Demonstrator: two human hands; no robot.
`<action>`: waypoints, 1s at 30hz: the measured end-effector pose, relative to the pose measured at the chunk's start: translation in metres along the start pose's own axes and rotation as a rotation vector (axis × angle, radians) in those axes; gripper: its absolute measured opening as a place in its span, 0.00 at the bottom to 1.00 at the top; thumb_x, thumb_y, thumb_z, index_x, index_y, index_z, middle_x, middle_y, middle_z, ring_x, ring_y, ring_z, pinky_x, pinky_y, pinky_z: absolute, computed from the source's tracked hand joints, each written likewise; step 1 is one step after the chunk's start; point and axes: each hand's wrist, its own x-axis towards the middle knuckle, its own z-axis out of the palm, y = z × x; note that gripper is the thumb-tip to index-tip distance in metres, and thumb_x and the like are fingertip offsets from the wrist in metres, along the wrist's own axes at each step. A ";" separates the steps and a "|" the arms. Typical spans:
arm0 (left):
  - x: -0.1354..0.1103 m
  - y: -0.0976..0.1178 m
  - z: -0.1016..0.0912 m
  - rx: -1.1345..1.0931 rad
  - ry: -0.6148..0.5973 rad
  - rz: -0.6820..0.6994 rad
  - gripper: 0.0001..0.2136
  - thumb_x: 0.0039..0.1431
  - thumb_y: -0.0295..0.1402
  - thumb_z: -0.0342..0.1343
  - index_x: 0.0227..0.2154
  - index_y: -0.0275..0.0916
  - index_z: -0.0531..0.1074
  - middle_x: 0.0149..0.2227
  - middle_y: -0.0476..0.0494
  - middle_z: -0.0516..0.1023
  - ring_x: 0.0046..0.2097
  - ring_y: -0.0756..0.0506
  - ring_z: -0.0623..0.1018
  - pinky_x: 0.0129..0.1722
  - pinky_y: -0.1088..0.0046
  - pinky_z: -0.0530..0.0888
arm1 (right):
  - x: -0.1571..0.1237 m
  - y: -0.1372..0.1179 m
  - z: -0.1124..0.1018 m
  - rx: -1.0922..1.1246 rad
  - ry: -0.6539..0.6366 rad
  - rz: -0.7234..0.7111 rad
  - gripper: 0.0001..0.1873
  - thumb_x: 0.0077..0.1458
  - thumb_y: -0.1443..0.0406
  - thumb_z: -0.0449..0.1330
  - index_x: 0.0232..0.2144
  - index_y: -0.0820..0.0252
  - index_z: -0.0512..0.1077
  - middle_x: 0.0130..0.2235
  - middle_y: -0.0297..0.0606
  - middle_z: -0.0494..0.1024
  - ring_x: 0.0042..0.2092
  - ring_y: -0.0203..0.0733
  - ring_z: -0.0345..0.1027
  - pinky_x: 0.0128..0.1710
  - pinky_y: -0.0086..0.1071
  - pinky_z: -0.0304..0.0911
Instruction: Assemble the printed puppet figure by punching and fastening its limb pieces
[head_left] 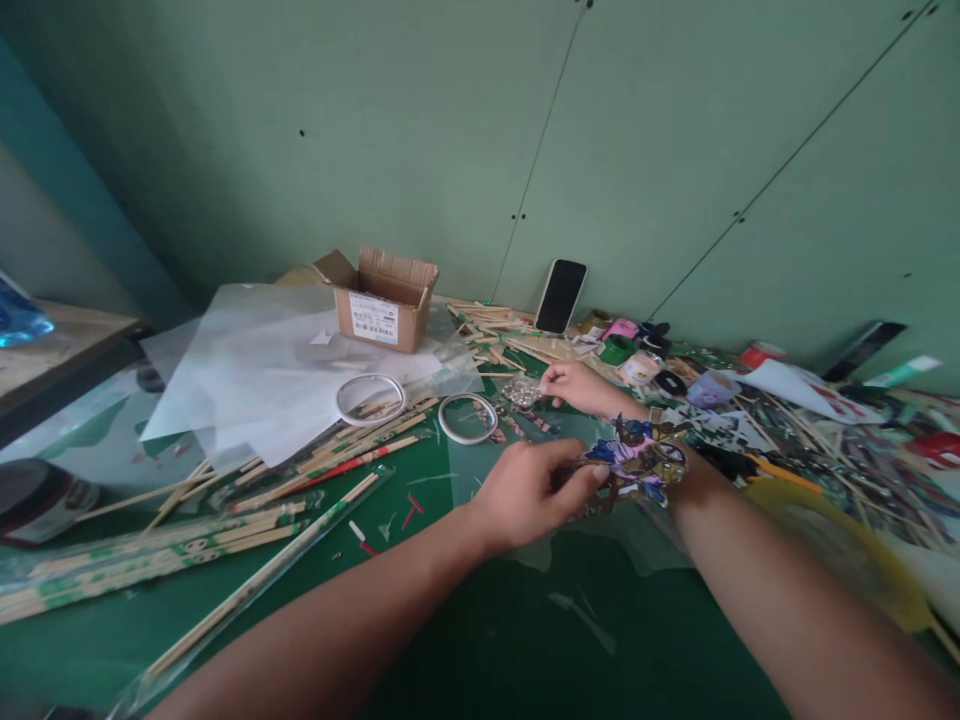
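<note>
My left hand [536, 490] is closed around a flat paper cutout figure [649, 455], coloured blue, purple and brown, which juts to the right over my right forearm. Farther forward, my right hand [576, 387] has its fingers pinched together at the edge of a small pile of shiny silvery pieces [523, 391]. Whether a piece sits between those fingertips is too small to make out. Just left of the pile lies a silvery white ring [442, 428], with patterned strips partly under and beside it.
A cardboard box [386, 315] stands on translucent sheets [247, 350] at the back. Wrapped chopsticks [262, 575] lie left, near a dark jar [41, 500]. A phone [561, 297] leans on the wall. Tape rolls [619, 348], sticks and a yellow fan-like disc [832, 545] crowd the right.
</note>
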 end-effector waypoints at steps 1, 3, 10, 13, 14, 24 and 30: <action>0.000 0.000 0.000 -0.002 -0.007 0.000 0.17 0.65 0.42 0.47 0.23 0.40 0.62 0.20 0.51 0.69 0.22 0.52 0.65 0.23 0.76 0.60 | -0.003 0.003 -0.003 -0.015 -0.008 0.009 0.07 0.50 0.70 0.59 0.22 0.58 0.70 0.24 0.32 0.77 0.25 0.36 0.70 0.28 0.28 0.63; 0.000 0.000 0.001 -0.007 -0.027 -0.008 0.16 0.65 0.42 0.47 0.23 0.40 0.63 0.21 0.50 0.71 0.23 0.51 0.67 0.23 0.76 0.61 | -0.007 0.007 -0.009 -0.065 -0.017 0.031 0.08 0.48 0.71 0.58 0.20 0.58 0.71 0.24 0.33 0.78 0.24 0.37 0.70 0.28 0.29 0.64; -0.001 0.002 0.000 -0.005 -0.052 -0.021 0.15 0.64 0.42 0.48 0.23 0.40 0.63 0.20 0.51 0.70 0.23 0.51 0.68 0.23 0.77 0.61 | -0.002 -0.003 -0.009 -0.307 0.164 -0.043 0.12 0.54 0.72 0.55 0.32 0.58 0.78 0.39 0.43 0.82 0.42 0.47 0.74 0.45 0.38 0.65; -0.002 0.001 0.000 -0.001 -0.009 0.009 0.16 0.63 0.42 0.48 0.22 0.40 0.61 0.19 0.52 0.67 0.22 0.52 0.65 0.23 0.77 0.60 | 0.003 -0.021 0.005 -0.351 0.120 -0.191 0.17 0.55 0.73 0.55 0.42 0.54 0.79 0.48 0.40 0.80 0.50 0.46 0.72 0.53 0.36 0.62; -0.003 0.001 0.000 -0.004 0.019 0.026 0.16 0.63 0.43 0.47 0.22 0.40 0.60 0.19 0.53 0.66 0.22 0.53 0.63 0.23 0.77 0.59 | 0.005 -0.025 0.009 -0.371 0.097 -0.234 0.18 0.54 0.74 0.57 0.41 0.53 0.79 0.49 0.40 0.79 0.52 0.46 0.70 0.54 0.35 0.61; -0.003 0.001 -0.002 -0.045 0.155 0.113 0.18 0.63 0.42 0.48 0.20 0.41 0.54 0.17 0.55 0.54 0.21 0.53 0.56 0.22 0.75 0.55 | 0.010 -0.035 -0.029 -0.425 0.176 -0.281 0.11 0.57 0.71 0.58 0.35 0.58 0.81 0.40 0.40 0.84 0.42 0.46 0.75 0.43 0.35 0.64; 0.001 0.001 0.001 0.097 0.078 -0.027 0.16 0.63 0.40 0.49 0.20 0.41 0.58 0.17 0.55 0.57 0.21 0.52 0.57 0.22 0.74 0.54 | -0.007 -0.024 -0.041 -0.220 0.342 -0.130 0.06 0.50 0.68 0.64 0.29 0.57 0.82 0.30 0.38 0.84 0.33 0.44 0.75 0.35 0.34 0.65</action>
